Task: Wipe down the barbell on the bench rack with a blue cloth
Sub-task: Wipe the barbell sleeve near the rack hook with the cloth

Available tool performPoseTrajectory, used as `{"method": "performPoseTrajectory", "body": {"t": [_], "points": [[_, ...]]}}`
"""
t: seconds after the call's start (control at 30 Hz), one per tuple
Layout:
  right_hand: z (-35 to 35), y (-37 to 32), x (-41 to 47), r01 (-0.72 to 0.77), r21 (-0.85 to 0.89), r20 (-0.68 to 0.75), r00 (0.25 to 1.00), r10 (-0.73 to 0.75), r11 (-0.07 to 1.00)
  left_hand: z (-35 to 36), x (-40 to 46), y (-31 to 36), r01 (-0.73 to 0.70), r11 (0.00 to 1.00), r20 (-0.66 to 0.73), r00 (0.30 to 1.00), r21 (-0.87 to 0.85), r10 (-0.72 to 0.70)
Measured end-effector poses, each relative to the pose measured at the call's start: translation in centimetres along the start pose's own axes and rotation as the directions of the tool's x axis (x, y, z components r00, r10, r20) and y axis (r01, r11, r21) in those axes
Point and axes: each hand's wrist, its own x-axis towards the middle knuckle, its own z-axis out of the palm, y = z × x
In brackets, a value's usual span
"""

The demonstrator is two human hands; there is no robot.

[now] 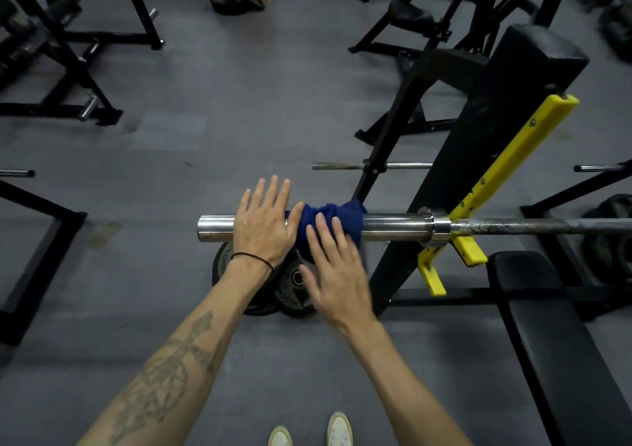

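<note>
The long steel barbell [393, 225] lies across the picture, its long axis running from 9 o'clock to 3 o'clock. Its thick shiny sleeve points toward 9 o'clock and ends free in the air, a little left of the picture's centre. The thinner dark shaft goes on toward 3 o'clock and leaves the picture at the right edge. Just past the collar the bar rests on the yellow plastic hook [478, 202] of the black bench rack [455, 171].

The dark blue bunched cloth [328, 218] is draped over the sleeve, near the centre of the picture, between the two hands.

The left hand [265, 225], with a thin black band at the wrist, lies flat on top of the sleeve at the cloth's 9 o'clock side. Its fingers are straight and spread, pointing toward 12 o'clock, and the thumb touches the edge of the cloth.

The right hand [333, 267] is at 5 o'clock from the cloth. Its fingers are straight and a little blurred, and the fingertips lie on the cloth; they are not curled round it.

Under the sleeve, at 6 o'clock, round black weight plates [290, 288] stand on the grey rubber floor [205, 120]. The black padded bench [554, 336] lies toward 4 o'clock. Two white shoe tips [338, 428] show at the bottom edge.
</note>
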Motion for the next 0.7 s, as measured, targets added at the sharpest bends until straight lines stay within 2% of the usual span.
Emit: {"method": "performPoseTrajectory", "body": {"t": [0.03, 0.07, 0.13, 0.17, 0.2, 0.23, 0.3, 0.33, 0.37, 0.4, 0.43, 0.5, 0.53, 0.57, 0.6, 0.63, 0.7], "points": [[-0.3, 1.5, -0.1, 0.016, -0.049, -0.014, 1.000, -0.017, 0.999, -0.1, 0.2, 0.0, -0.001, 1.000, 0.021, 1.000, -0.008, 0.001], [-0.6, 2.7, -0.4, -0.043, -0.066, -0.046, 0.998, 0.040, 0.997, -0.2, 0.3, 0.0, 0.002, 1.000, 0.041, 0.999, -0.014, -0.002], [-1.0, 2.7, -0.6, -0.285, 0.033, -0.135, 0.948, 0.287, 0.958, -0.3, 0.6, 0.0, 0.018, 1.000, 0.069, 0.997, -0.018, -0.017], [-0.8, 1.5, -0.2, -0.369, 0.105, -0.148, 0.912, 0.382, 0.923, -0.4, 0.8, 0.0, 0.027, 0.999, 0.070, 0.997, -0.018, -0.025], [-0.5, -0.1, 0.4, -0.395, 0.153, -0.134, 0.900, 0.415, 0.906, -0.5, 1.0, 0.0, 0.033, 0.999, 0.071, 0.997, -0.021, -0.031], [-0.2, -1.4, 0.8, -0.367, 0.163, -0.096, 0.918, 0.385, 0.916, -0.5, 1.1, 0.0, 0.034, 0.999, 0.073, 0.997, -0.027, -0.032], [0.1, -1.5, 0.7, -0.161, 0.091, -0.014, 0.987, 0.163, 0.983, -0.4, 1.1, -0.1, 0.034, 0.999, 0.068, 0.997, -0.036, -0.031], [-0.2, -0.1, 0.5, -0.061, 0.027, 0.000, 0.998, 0.061, 0.998, -0.4, 1.0, -0.1, 0.032, 0.999, 0.067, 0.997, -0.038, -0.029], [-0.6, 1.6, 0.2, -0.013, -0.023, -0.007, 1.000, 0.013, 1.000, -0.5, 1.0, -0.1, 0.030, 0.999, 0.070, 0.997, -0.042, -0.027], [-0.9, 3.1, -0.3, -0.036, -0.044, -0.035, 0.999, 0.035, 0.998, -0.5, 1.0, 0.0, 0.031, 0.999, 0.082, 0.996, -0.043, -0.028], [-1.2, 4.0, -0.8, -0.130, -0.027, -0.079, 0.989, 0.128, 0.991, -0.6, 1.1, 0.0, 0.031, 0.999, 0.100, 0.995, -0.041, -0.027], [-1.4, 3.2, -1.0, -0.357, 0.091, -0.160, 0.916, 0.367, 0.930, -0.7, 1.2, 0.0, 0.035, 0.999, 0.122, 0.992, -0.031, -0.031], [-1.1, 1.8, -0.6, -0.412, 0.155, -0.161, 0.886, 0.434, 0.898, -0.7, 1.2, 0.0, 0.039, 0.999, 0.124, 0.992, -0.030, -0.035], [-0.8, 0.3, 0.0, -0.409, 0.189, -0.128, 0.891, 0.436, 0.893, -0.6, 1.2, -0.1, 0.043, 0.999, 0.125, 0.991, -0.031, -0.038], [-0.5, -0.8, 0.2, -0.342, 0.188, -0.079, 0.929, 0.361, 0.921, -0.6, 1.1, -0.1, 0.045, 0.998, 0.125, 0.991, -0.032, -0.041], [-0.3, -1.2, 0.2, -0.218, 0.155, -0.036, 0.973, 0.226, 0.964, -0.6, 1.1, -0.2, 0.048, 0.998, 0.123, 0.991, -0.030, -0.044], [-0.8, 0.8, -0.1, -0.007, 0.044, 0.005, 1.000, 0.007, 0.999, -0.6, 1.0, -0.1, 0.048, 0.999, 0.128, 0.991, -0.026, -0.044]]}}
